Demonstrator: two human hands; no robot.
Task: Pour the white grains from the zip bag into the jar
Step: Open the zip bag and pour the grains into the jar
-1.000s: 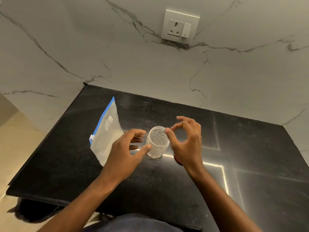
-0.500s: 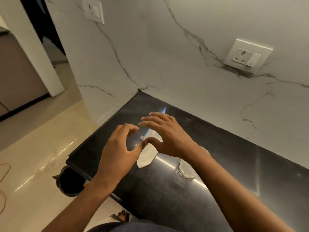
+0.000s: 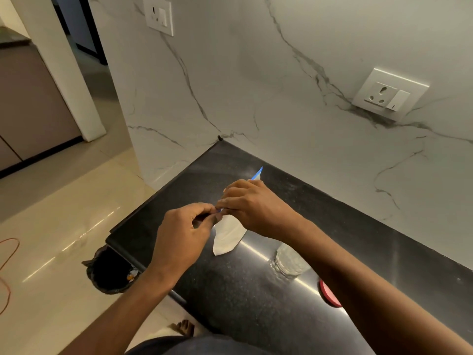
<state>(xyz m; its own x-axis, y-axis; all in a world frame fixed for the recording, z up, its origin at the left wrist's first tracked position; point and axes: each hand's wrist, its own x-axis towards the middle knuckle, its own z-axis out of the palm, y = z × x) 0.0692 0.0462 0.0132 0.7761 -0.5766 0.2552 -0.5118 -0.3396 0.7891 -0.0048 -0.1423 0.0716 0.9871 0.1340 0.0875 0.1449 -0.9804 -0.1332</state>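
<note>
Both hands have closed on the translucent white zip bag with blue seal (image 3: 228,235), left fingers (image 3: 204,213) and right fingers (image 3: 230,201) pinching its top, long axis running away across the black counter (image 3: 256,303).

A single wide-angle view is looking out from the person's head, facing forward and steeply down over the near left corner of a black countertop (image 3: 256,290). It is sitting close above the work: both forearms are entering from the bottom edge, and the left hand (image 3: 183,233) and right hand (image 3: 252,207) are falling near the centre of the frame. The marble wall (image 3: 281,98) behind the counter is filling the upper right, with a wall socket (image 3: 390,94) on it, while the tiled floor (image 3: 51,226) is occupying the left side. Straight lines are bowing toward the edges. No second view is sharing this scene.
</note>
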